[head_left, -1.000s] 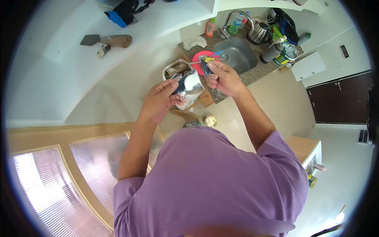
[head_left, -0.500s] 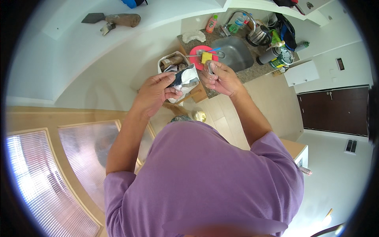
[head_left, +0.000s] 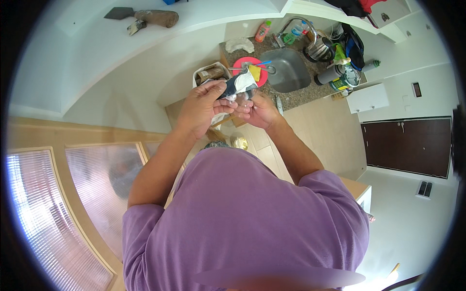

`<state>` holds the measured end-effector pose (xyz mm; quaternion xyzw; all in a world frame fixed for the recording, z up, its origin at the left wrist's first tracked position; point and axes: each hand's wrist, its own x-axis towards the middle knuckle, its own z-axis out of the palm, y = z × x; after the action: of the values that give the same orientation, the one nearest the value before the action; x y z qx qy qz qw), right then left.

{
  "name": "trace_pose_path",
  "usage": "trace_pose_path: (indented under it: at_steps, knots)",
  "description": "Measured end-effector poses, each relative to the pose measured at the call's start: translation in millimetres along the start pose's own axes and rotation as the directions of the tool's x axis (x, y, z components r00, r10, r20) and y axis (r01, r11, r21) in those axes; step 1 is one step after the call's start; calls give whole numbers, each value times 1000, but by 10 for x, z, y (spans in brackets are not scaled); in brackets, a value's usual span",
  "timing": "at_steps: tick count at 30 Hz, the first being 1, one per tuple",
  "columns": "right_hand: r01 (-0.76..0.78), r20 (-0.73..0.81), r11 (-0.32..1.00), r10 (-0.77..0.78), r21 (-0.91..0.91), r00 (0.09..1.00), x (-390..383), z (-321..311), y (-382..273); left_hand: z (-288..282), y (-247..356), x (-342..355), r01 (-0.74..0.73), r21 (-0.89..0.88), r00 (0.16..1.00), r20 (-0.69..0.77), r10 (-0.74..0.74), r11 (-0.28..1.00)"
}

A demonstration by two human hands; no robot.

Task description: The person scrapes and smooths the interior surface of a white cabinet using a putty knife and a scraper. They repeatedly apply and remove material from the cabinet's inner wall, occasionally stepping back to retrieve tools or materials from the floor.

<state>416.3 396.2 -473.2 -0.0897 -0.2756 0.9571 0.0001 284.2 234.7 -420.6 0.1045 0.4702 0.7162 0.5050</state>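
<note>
Between the thumb and fingers of my left hand (head_left: 203, 105) is a dark flat piece smeared with white paste (head_left: 244, 82). It is held up in front of my body, tilted up to the right. My right hand (head_left: 259, 109) is closed at the lower right edge of that piece, its fingertips close to the left fingers. Whatever small thing it pinches is mostly hidden. White smears mark my fingers. Behind the hands, a pink-red round basin (head_left: 237, 64) holds a yellow sponge (head_left: 255, 72) and a blue-handled tool (head_left: 264, 62).
Beyond is a granite counter (head_left: 291, 100) with a steel sink (head_left: 291, 72), a faucet (head_left: 291, 22), a kettle (head_left: 319, 50) and bottles. A bin (head_left: 198, 72) of waste stands left of the counter. A scraper (head_left: 160, 18) and a brush (head_left: 136, 27) lie on the white shelf.
My right hand has moved left and down, from apart to touching distance of my left hand. The pasted dark piece has shifted right and now covers part of the basin.
</note>
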Motion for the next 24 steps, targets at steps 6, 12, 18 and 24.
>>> trace_pose_path:
  at_steps: [6, 12, 18, 24]
  knots:
    - [265, -297, 855, -420, -445, 858, -113, -298, -224, -35, 134, 27, -193, 107, 961, -179, 210, 975]
    - [204, 615, -611, -597, -765, 516, -211, 551, -402, -44, 110, 105, -282, 312, 890, -267, 369, 907]
    - [138, 660, -686, -596, -715, 457, -170, 653, -254, 84, 122, 192, -380, 465, 797, -275, 538, 800]
    - [101, 603, -621, -689, -777, 402, -34, 516, -89, 297, 306, 181, -377, 757, 724, -118, 680, 533]
